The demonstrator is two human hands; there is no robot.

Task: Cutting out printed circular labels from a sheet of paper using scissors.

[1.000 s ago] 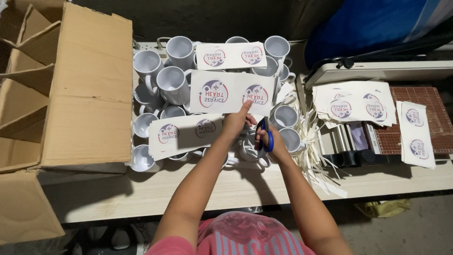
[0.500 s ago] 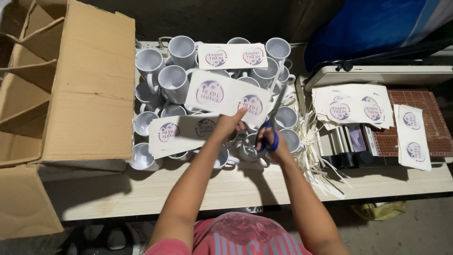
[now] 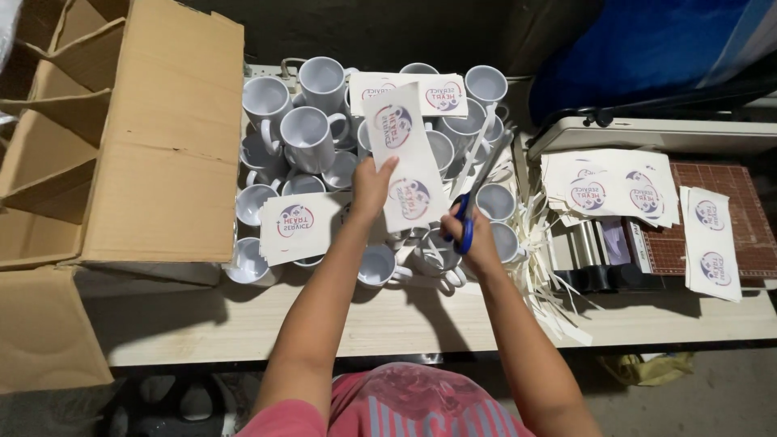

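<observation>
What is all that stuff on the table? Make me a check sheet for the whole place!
Surface: pale wooden table, bare along the near edge.
Job's things: printed paper sheet held upright by the left hand; blue-handled scissors in the right hand, blades beside the sheet.
Clutter: many white mugs bunched together, more printed sheets lying on them, paper strips at the right.
Grips: both hands closed on their things.
Cables: nothing seen.
Surroundings: open cardboard box at left; stack of printed sheets and a cutting mat at right.
</observation>
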